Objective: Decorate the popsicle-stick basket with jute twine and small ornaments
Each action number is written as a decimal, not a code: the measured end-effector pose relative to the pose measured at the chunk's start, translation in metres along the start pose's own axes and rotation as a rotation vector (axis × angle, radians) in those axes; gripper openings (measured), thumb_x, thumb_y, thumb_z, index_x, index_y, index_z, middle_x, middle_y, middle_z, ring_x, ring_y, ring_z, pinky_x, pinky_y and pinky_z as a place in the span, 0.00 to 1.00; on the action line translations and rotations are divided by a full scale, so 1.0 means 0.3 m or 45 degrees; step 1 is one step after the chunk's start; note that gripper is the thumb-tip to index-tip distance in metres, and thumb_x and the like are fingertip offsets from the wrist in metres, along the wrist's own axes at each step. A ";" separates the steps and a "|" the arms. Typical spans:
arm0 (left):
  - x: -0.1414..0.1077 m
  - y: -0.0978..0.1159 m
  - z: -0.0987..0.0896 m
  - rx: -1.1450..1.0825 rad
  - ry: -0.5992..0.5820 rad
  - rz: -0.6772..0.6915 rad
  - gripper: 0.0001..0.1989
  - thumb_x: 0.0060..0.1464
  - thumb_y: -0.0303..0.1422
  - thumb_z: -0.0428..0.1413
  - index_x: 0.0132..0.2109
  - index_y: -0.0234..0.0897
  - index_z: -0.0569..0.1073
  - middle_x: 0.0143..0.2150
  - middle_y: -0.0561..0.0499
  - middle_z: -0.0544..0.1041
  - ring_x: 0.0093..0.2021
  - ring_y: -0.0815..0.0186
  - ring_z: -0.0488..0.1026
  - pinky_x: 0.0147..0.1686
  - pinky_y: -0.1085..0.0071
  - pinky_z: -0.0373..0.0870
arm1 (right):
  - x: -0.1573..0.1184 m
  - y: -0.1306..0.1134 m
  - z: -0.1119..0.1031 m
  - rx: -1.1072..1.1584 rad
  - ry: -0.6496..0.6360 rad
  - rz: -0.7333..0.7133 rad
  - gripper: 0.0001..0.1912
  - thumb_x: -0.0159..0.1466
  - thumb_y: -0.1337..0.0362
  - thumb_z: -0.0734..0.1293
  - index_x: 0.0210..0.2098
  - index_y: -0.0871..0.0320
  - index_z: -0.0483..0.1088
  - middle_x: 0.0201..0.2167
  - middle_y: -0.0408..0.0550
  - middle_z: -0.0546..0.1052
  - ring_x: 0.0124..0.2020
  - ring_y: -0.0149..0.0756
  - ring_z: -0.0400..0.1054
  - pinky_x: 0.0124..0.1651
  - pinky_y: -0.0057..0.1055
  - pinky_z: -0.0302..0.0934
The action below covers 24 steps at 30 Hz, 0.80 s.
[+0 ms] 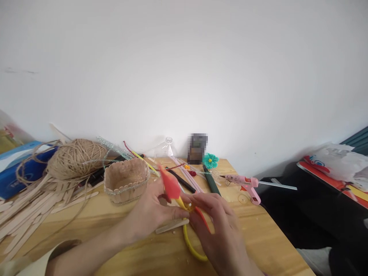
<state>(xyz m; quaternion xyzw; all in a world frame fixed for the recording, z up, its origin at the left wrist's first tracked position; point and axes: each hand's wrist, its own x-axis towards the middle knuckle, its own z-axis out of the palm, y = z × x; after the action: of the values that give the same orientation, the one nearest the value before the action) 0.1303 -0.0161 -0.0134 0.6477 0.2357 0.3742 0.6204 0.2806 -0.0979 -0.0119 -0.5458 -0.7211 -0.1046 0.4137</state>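
My left hand (151, 209) is closed in a pinch on a yellow pipe cleaner (181, 203), with a blurred red piece (171, 184) standing up at its upper end. Close against it, my right hand (220, 224) has its fingers bent around the same work. Between the fingertips a small shiny clear bit (190, 206) shows. A red strip (203, 219) runs along the right fingers, and a yellow curved length (192, 247) loops below the hands; its far end is hidden. Under the fingers lies a short wooden stick (172, 226) on the table.
Left of my hands stands a small craft-stick basket (125, 180). Behind it are a twine ball (76, 158), many flat wooden sticks (31, 218) and a blue box (17, 172). To the right lie a pink glue gun (250, 186) and a teal flower (211, 161). The wooden table (267, 237) ends at right.
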 end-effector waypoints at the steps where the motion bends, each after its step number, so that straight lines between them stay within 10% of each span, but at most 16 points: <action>1: -0.001 -0.001 -0.005 0.046 -0.016 0.034 0.08 0.42 0.34 0.66 0.32 0.40 0.78 0.36 0.52 0.68 0.36 0.65 0.67 0.38 0.71 0.66 | 0.006 -0.002 -0.005 -0.035 0.003 -0.046 0.09 0.63 0.71 0.62 0.43 0.54 0.63 0.32 0.46 0.77 0.31 0.35 0.73 0.33 0.31 0.67; 20: -0.010 -0.016 -0.009 0.194 -0.057 0.352 0.04 0.50 0.30 0.62 0.28 0.39 0.76 0.33 0.53 0.70 0.33 0.69 0.69 0.36 0.74 0.65 | 0.002 0.039 -0.010 0.013 -0.076 -0.266 0.12 0.61 0.79 0.59 0.37 0.56 0.63 0.28 0.45 0.73 0.29 0.33 0.67 0.32 0.30 0.63; 24: 0.002 -0.032 -0.019 0.119 0.034 0.282 0.05 0.47 0.32 0.64 0.27 0.38 0.76 0.33 0.52 0.70 0.34 0.67 0.69 0.38 0.71 0.65 | 0.009 0.066 -0.003 -0.014 -0.113 -0.159 0.17 0.63 0.67 0.65 0.51 0.57 0.61 0.43 0.55 0.75 0.45 0.43 0.69 0.44 0.41 0.66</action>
<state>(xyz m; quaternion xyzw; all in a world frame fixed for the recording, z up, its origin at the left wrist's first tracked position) 0.1277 -0.0109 -0.0231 0.6929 0.1881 0.4377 0.5412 0.2983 -0.0891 -0.0154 -0.5061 -0.7709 -0.1099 0.3708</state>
